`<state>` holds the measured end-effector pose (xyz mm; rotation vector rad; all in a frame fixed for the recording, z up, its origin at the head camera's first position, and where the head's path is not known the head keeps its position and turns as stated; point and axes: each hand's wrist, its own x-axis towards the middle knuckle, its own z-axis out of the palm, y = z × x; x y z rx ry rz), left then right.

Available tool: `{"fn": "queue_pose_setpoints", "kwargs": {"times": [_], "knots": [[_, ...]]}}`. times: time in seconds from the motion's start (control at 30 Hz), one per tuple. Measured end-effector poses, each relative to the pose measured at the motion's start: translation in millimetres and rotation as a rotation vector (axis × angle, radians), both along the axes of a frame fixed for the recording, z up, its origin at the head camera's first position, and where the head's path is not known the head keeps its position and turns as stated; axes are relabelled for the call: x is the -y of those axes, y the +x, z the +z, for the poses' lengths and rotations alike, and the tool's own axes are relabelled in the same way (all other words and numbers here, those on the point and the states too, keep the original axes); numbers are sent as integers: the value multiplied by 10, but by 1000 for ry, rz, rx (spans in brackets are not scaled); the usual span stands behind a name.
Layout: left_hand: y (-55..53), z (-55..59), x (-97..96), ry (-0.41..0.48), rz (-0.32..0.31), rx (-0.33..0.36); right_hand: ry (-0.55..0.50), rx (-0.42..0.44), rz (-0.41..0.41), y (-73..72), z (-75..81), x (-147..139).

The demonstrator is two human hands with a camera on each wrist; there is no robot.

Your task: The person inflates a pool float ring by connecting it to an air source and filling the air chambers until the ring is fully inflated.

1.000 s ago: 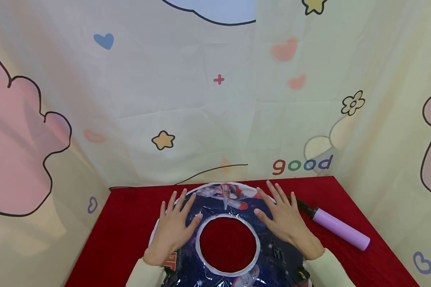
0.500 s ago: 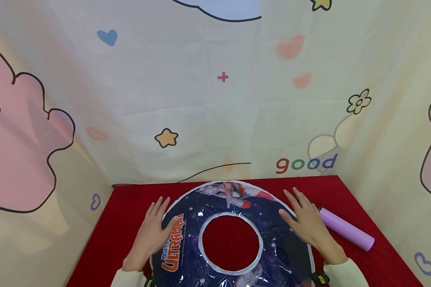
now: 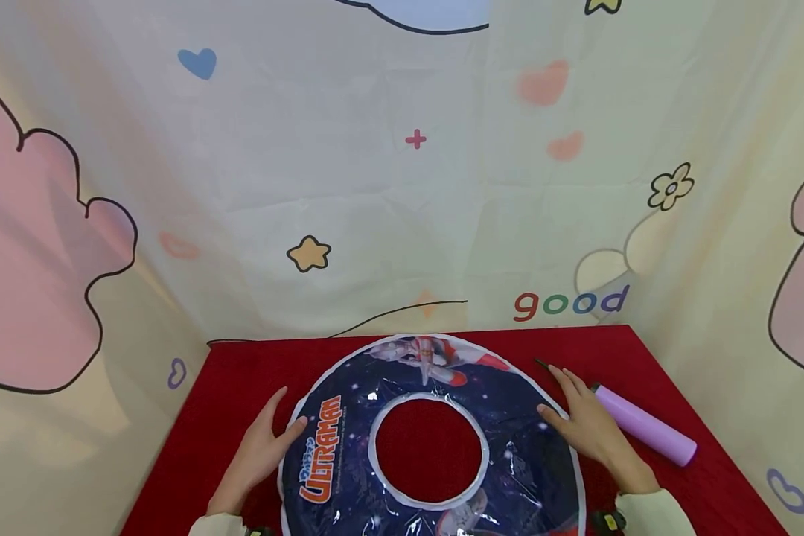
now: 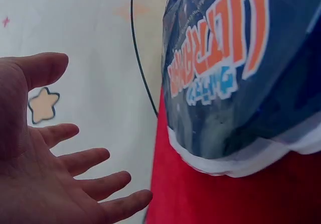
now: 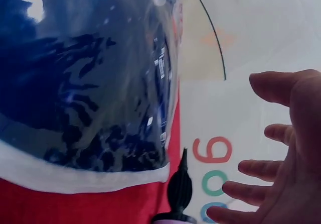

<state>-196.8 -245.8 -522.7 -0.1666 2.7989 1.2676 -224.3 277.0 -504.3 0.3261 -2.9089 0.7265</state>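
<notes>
A dark blue inflatable swim ring (image 3: 522, 394) with white seams and orange "ULTRAMAN" lettering lies on the red tabletop, puffed up with air. At its left edge is my left hand (image 3: 257, 450), fingers spread and thumb near the rim. My right hand (image 3: 592, 424) stands at the ring's right edge, its thumb overlapping the rim in the head view. Both wrist views show straight, parted fingers with nothing held: the left hand (image 4: 60, 153) beside the ring (image 4: 220, 128), the right hand (image 5: 271, 163) beside the ring's other side (image 5: 90, 108).
A purple hand pump (image 3: 646, 426) with a black nozzle (image 5: 179, 189) lies right of the ring, close to my right hand. Red cloth (image 3: 234, 380) covers the table. A printed curtain (image 3: 375, 186) hangs behind and at both sides.
Both hands were spread over the top of the ring; they have moved outward and toward me to its left and right edges, uncovering the lettering. Ring and pump stay in place.
</notes>
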Motion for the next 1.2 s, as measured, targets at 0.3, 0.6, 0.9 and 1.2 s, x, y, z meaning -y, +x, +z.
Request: {"fn": "queue_pose_setpoints", "kwargs": {"times": [0.3, 0.6, 0.9, 1.2], "knots": [[-29, -101, 124, 181, 60, 115, -130, 171, -19, -42, -146, -142], [-77, -238, 289, 248, 63, 164, -172, 322, -88, -58, -232, -213], [-91, -280, 315, 284, 80, 170, -237, 367, -147, -92, -311, -258], [-73, -326, 306, 330, 93, 167, -238, 372, -161, -107, -350, -242]]}}
